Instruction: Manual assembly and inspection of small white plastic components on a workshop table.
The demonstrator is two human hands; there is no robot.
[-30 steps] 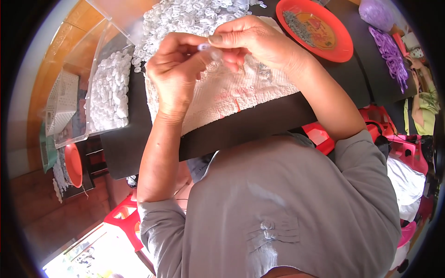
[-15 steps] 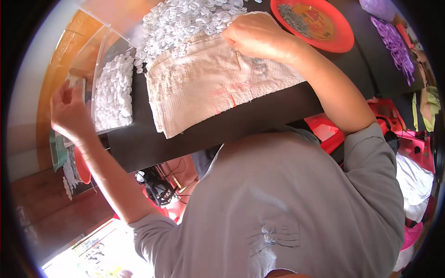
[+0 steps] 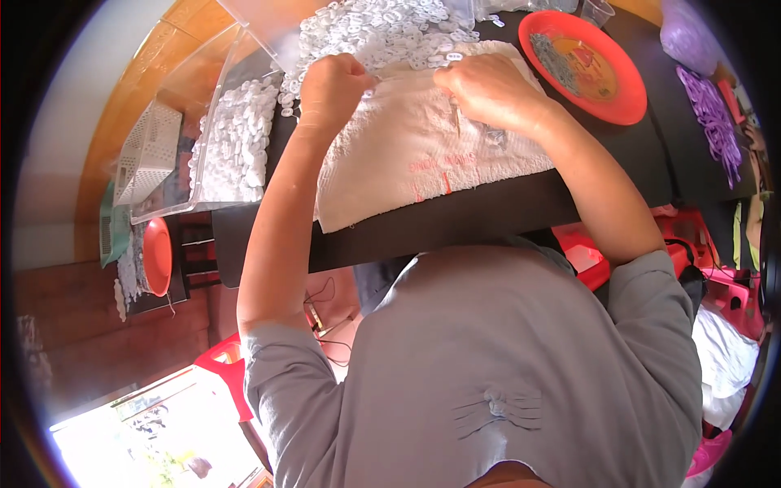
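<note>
A folded cream towel lies on the dark table, and both my hands are over its far part. My left hand is curled in a pinch above the towel's far left, with a small pale bit at its fingertips that I cannot make out. To its right, my right hand is closed, knuckles up; whatever its fingers hold is hidden. Just beyond the hands spreads a heap of small white oval plastic pieces, some with dark marks. One such white oval piece rests close to my right hand's fingers.
Left of the towel, a clear plastic bin holds white pieces and a white perforated basket. At the back right sits a red plate of small grey metal pieces. Purple cords lie farther right.
My left hand has come from the clear bin at the far left to the towel, near my right hand. The right hand stays over the towel, still closed. The whole view has shifted slightly.
</note>
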